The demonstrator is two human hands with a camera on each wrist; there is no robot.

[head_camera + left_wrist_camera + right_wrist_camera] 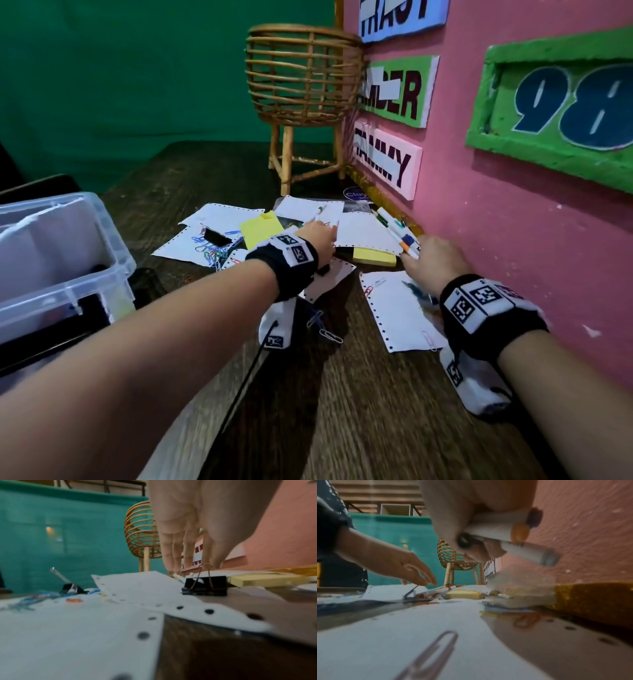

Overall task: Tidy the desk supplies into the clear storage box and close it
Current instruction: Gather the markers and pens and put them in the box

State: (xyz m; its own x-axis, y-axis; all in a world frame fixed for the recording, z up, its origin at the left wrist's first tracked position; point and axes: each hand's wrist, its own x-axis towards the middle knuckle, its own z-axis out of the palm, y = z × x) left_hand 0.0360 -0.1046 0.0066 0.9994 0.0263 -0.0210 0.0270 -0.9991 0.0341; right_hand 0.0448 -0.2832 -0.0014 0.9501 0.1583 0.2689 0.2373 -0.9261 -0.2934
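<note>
The clear storage box (61,260) stands open at the left with dark items inside. My right hand (416,255) grips a bundle of white markers (399,236) close to the pink wall; their coloured caps show under my curled fingers (476,550) in the right wrist view, markers (503,534). My left hand (332,236) reaches over the white sheets (366,231) with straight fingers (169,555), its tips just above two pens (440,589). A black binder clip (205,585) stands in front of those fingers. Yellow sticky pads (260,228) and loose paper clips (212,255) lie among the papers.
A rattan basket on legs (301,78) stands at the back of the wooden desk (342,411). The pink wall (513,222) with name signs runs along the right edge. Another black binder clip (217,237) and more punched sheets (399,311) lie near my wrists.
</note>
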